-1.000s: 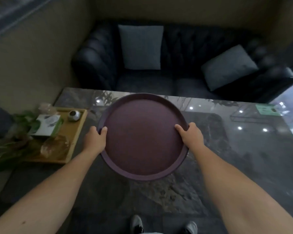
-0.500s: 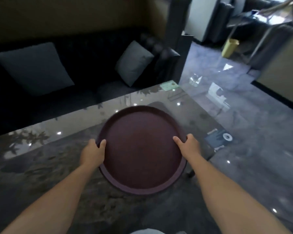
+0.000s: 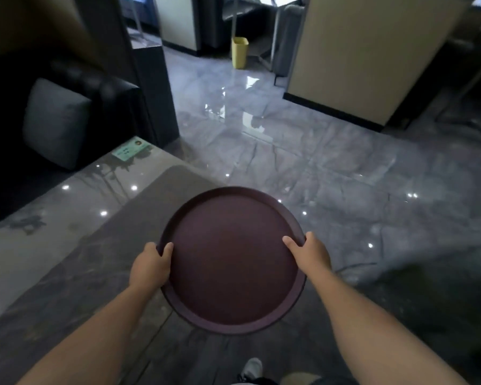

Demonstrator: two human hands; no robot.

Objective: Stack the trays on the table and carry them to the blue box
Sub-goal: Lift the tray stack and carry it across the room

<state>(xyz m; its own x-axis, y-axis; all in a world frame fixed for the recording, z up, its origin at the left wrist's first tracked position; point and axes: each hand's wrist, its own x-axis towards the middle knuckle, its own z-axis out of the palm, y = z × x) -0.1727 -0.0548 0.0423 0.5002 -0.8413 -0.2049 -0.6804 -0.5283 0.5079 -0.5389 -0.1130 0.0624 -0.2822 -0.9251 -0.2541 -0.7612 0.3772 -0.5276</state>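
Left grip (image 3: pixel 150 269) and right grip (image 3: pixel 311 254) clamped on opposite rims of round maroon plastic tray (image 3: pixel 231 259), lower centre of frame, above glossy dark marble bench (image 3: pixel 67 245).

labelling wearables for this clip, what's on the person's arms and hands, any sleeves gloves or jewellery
Nothing worn shows: the left hand and right hand are ungloved, with no rings or watch visible. Both forearms are uncovered right to the frame's bottom edge, so no sleeve shows.

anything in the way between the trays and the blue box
Cannot say: no blue box shows in this view. Both hands grip the trays, partly past the table corner. The glossy floor ahead looks open up to a yellow bin far off.
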